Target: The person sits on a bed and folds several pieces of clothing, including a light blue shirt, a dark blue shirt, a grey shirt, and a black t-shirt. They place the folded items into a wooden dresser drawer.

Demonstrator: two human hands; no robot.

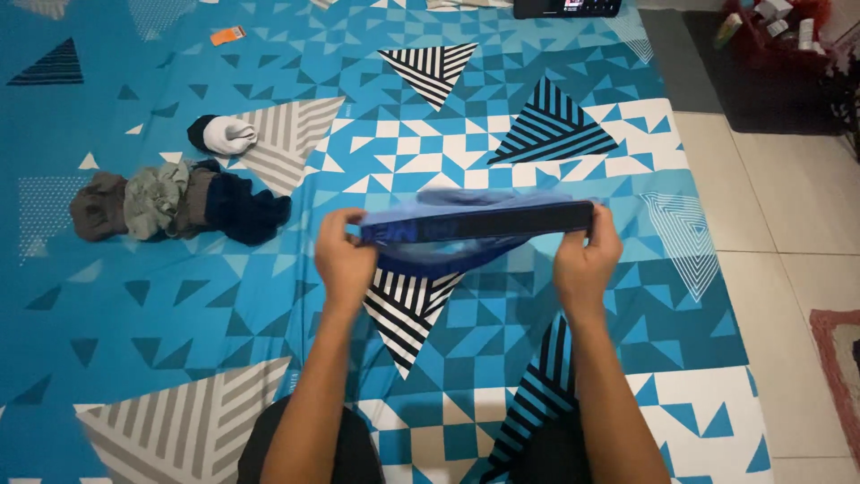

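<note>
Your left hand (pixel 343 260) pinches the left end of a pair of blue underwear (pixel 466 229), fingers curled shut over its dark waistband. Your right hand (pixel 587 260) grips the right end the same way, closed on the band. The 2 hands hold the underwear stretched flat between them, just above the middle of the frame, with the lighter blue cloth bunched above and below the band. Under it lies a bedsheet (pixel 537 81) printed with blue, white and striped triangles, which fills most of the frame. At the left of the frame, well apart from your hands, a pile of clothes (pixel 170 204) in brown, grey-green and dark blue rests on the sheet. Just above that pile sits a rolled white sock (pixel 224 134) with a dark cuff. An orange tag (pixel 227 35) lies at the upper left. Pale floor tiles (pixel 788 188) run down the right side.
</note>
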